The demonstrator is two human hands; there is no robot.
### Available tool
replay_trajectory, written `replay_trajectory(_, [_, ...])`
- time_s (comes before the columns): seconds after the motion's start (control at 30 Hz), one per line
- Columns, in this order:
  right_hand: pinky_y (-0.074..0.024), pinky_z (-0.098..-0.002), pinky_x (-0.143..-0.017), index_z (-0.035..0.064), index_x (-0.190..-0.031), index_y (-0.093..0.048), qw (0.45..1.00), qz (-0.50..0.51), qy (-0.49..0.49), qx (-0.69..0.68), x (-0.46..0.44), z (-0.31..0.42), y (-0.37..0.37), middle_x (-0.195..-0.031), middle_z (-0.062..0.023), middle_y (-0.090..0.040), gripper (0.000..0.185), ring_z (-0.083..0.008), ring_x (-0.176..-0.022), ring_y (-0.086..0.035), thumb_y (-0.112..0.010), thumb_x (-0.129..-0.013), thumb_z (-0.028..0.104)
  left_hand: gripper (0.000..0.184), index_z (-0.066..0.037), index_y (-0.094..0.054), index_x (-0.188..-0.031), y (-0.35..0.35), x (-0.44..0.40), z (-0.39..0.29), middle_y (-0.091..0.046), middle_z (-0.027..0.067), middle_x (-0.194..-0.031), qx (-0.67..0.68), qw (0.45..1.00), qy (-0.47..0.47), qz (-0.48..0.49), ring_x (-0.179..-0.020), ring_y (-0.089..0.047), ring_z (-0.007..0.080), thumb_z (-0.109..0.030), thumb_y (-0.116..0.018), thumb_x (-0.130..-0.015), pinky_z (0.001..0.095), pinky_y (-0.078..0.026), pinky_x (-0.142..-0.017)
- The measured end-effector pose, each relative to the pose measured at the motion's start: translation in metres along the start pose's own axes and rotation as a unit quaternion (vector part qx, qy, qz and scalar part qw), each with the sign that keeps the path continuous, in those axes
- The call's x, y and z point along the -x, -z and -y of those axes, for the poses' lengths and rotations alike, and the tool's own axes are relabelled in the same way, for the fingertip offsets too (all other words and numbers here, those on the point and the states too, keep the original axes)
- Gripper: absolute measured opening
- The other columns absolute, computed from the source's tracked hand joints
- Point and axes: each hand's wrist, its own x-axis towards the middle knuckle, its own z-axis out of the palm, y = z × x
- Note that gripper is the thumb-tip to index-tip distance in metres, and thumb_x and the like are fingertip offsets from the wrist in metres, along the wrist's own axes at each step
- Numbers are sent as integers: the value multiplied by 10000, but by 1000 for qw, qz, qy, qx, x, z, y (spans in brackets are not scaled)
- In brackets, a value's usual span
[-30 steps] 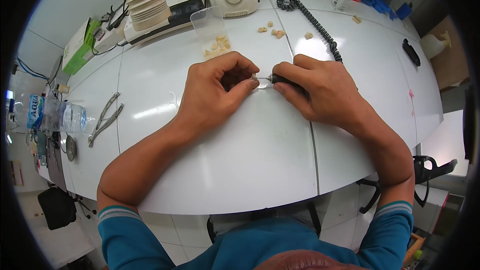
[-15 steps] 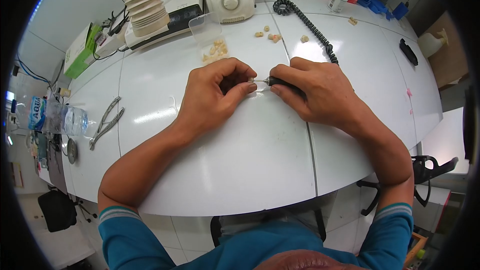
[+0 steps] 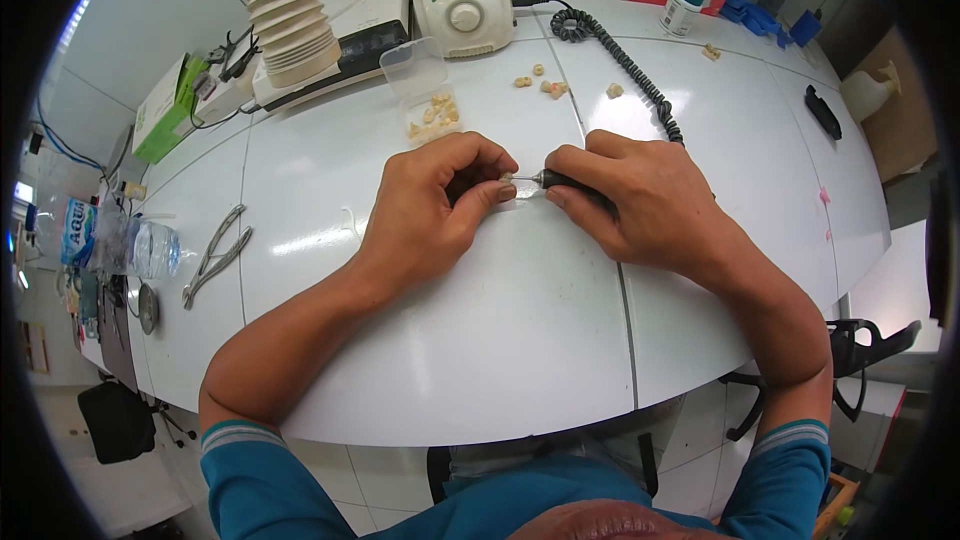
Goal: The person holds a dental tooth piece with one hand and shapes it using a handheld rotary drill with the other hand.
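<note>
My left hand (image 3: 425,205) is closed in a pinch over the white table (image 3: 480,340). Between its thumb and forefinger sits a small pale tooth-like piece (image 3: 507,178), mostly hidden by the fingertips. My right hand (image 3: 655,195) wraps round a black rotary handpiece (image 3: 572,182), held like a pen. Its thin metal bit (image 3: 525,178) points left and reaches the tooth-like piece; whether it touches is too small to tell. Beyond my left hand stands a clear plastic box (image 3: 415,70), lid up, with several yellowish tooth pieces (image 3: 436,115) in it.
At the back are a handpiece control unit (image 3: 463,15) with a coiled cord (image 3: 625,58), and a ribbed suction hose (image 3: 290,20). Loose tooth pieces (image 3: 553,89) lie behind my hands. Metal pliers (image 3: 215,255) and a water bottle (image 3: 150,248) are at left, a white jar (image 3: 682,10) at back right.
The camera view has shifted slightly, so the table and hands appear a little lower. Both hands keep the same grips, with the bit still at the tooth-like piece.
</note>
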Motion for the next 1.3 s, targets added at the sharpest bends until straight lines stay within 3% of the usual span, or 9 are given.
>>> replay_trajectory(0.53, [-561,-471,-625,148,-1168,-774,1000,0,-10,-7,0,0,0,-826,-111,-689,214,-334,-694,-727,-737,-1071,335,124,22,-767,-1122,0,-2,-3,-815,100,-959,-14,1000,13,9,-818,-738,132,6,-800,-1003,304,-592,-760])
replay_trajectory(0.93, [-563,-468,-627,134,-1162,-772,1000,7,-13,-26,0,1,3,-839,-119,-698,217,-335,-678,-723,-743,-1060,323,166,-9,-763,-1097,3,-1,-10,-781,17,-940,-36,998,56,0,-803,-656,49,-77,-857,-979,237,-521,-725])
replay_trajectory(1.03, [-561,-461,-622,131,-1160,-772,999,13,-14,-27,-1,1,5,-842,-120,-701,216,-330,-673,-722,-745,-1059,319,149,3,-752,-1075,2,-1,-7,-786,49,-896,-26,999,33,-13,-729,-656,80,-60,-839,-972,270,-539,-682])
replay_trajectory(1.17, [-532,-427,-630,114,-1159,-780,999,23,-22,-26,-1,4,8,-851,-103,-680,186,-288,-680,-690,-784,-1034,252,142,3,-750,-1071,2,-1,-7,-786,48,-897,-22,999,33,-13,-733,-663,76,-53,-837,-973,264,-541,-683])
replay_trajectory(1.3, [-538,-432,-621,119,-1157,-778,999,21,-18,-24,0,3,7,-848,-104,-688,191,-294,-669,-698,-771,-1043,273,143,-11,-755,-1080,3,0,-9,-783,27,-915,-18,999,45,-5,-770,-662,56,-64,-846,-982,242,-528,-709])
